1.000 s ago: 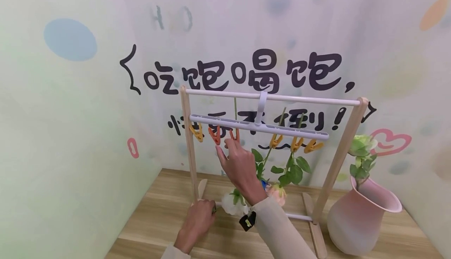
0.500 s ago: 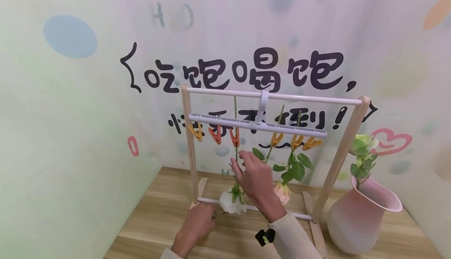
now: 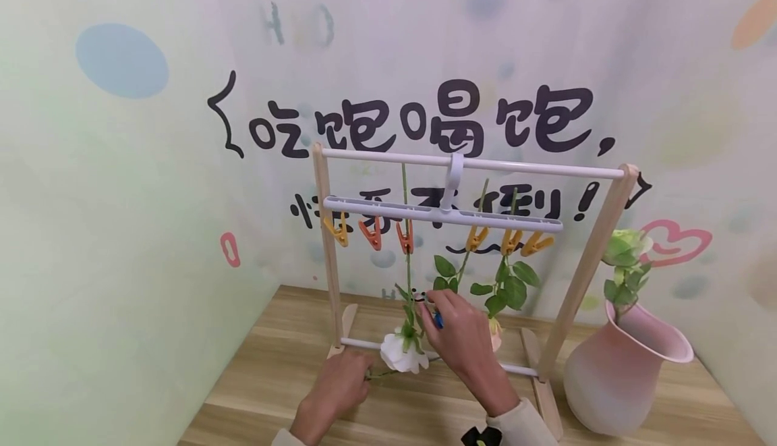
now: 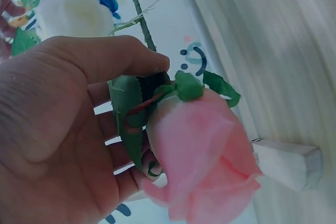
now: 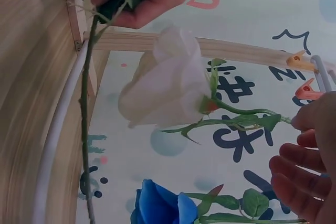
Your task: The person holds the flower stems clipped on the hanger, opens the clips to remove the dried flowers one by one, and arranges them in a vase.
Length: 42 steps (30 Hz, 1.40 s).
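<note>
Low by the rack [image 3: 328, 250], your left hand [image 3: 336, 382] pinched the pink rose [image 4: 205, 150] just behind its bloom, its stem running nearly level toward your right; the head view hid that bloom. Your right hand [image 3: 464, 335], fingers relaxed, was beside the bloom-down white rose [image 3: 403, 353], though contact was hard to tell.

Head cam bright, wrist pics dimmer & softer.

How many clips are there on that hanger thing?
6, along the hanger from left to right: yellow clip, orange clip, second orange clip holding the white rose, second yellow clip, third yellow clip and fourth yellow clip. None looks hidden.
</note>
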Motion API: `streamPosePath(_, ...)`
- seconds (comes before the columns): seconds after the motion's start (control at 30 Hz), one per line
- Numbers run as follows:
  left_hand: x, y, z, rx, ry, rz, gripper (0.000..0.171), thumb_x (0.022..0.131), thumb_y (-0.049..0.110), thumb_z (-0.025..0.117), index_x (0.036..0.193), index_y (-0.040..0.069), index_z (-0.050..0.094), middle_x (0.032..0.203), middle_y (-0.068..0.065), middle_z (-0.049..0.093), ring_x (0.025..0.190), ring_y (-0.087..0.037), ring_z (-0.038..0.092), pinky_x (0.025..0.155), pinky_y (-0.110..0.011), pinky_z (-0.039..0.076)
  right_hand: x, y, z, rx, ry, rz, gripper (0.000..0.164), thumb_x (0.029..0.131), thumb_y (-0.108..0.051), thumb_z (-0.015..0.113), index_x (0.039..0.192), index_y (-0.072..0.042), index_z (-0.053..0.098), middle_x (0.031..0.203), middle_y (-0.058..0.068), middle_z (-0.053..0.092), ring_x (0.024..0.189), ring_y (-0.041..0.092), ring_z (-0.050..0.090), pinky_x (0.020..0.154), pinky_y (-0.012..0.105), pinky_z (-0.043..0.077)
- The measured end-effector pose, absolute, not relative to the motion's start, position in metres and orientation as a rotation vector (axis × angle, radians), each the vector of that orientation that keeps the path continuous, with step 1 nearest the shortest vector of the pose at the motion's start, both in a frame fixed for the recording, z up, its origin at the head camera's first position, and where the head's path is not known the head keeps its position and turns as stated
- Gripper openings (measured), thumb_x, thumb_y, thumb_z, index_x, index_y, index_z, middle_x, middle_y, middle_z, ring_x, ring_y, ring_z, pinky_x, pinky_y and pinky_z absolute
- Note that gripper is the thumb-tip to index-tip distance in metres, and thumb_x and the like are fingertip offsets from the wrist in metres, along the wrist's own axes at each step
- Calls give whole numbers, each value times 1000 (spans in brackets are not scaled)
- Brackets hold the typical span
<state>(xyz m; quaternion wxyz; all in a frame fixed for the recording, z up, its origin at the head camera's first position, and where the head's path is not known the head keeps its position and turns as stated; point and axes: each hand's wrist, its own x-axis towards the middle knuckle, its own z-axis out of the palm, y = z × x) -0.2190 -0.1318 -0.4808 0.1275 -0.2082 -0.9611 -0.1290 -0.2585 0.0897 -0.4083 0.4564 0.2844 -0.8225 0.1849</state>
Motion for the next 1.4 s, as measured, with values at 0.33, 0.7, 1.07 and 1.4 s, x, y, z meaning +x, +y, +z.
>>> streamPosePath(0.33, -216, -132, -475, -631, -2784, -266, 18, 67, 3, 75, 66, 17, 63, 65, 6, 57, 61, -10, 53, 52, -30, 42, -246, 106, -431, 624, -2274, 476, 8, 81, -7, 70, 83, -15, 68, 70, -9, 60, 54, 3, 49, 47, 19, 38)
streamPosePath(0.7, -211, -128, -472, -695, -2830, -243, 19, 63, -1, 72, 69, 17, 66, 67, 7, 60, 59, -10, 53, 51, -28, 42, -236, 118, -459, 945, -2620, 457, 10, 80, -11, 70, 84, -20, 73, 77, -13, 62, 66, 0, 55, 55, 20, 43)
streamPosePath(1.07, -203, -121, -459, -778, -2715, -161, 21, 62, 1, 70, 66, 21, 65, 64, 11, 59, 65, -13, 58, 63, -30, 48, -232, 119, -469, 1235, -2691, 452, 3, 86, -26, 76, 85, -27, 73, 81, -19, 66, 71, -6, 58, 59, 17, 44)
streamPosePath(1.4, -194, -119, -447, -785, -2743, -98, 15, 67, 6, 73, 70, 20, 67, 68, 9, 60, 69, -14, 57, 71, -31, 48, -229, 122, -468, 1298, -2695, 485, 11, 86, -17, 76, 86, -29, 75, 83, -18, 65, 68, -9, 52, 57, 14, 40)
